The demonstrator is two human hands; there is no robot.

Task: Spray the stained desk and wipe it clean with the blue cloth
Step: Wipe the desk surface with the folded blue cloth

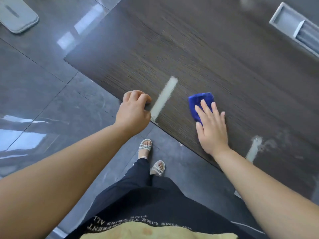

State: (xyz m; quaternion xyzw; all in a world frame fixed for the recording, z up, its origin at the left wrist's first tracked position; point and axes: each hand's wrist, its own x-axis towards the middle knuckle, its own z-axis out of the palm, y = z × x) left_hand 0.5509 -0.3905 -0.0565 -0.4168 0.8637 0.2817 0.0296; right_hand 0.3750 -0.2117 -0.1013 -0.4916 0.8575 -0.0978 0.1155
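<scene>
The dark wood-grain desk runs from the centre to the right. A pale streak of stain crosses its near edge, and a second smeared pale stain lies further right. The folded blue cloth lies flat on the desk between them. My right hand presses on the cloth with straight, spread fingers. My left hand rests at the desk's edge beside the first streak, fingers curled, nothing visible in it. No spray bottle is in view.
A grey metal cable tray is set into the desk at the far right. A grey chair base or mat sits on the glossy grey floor tiles at upper left. My feet in sandals stand by the desk's edge.
</scene>
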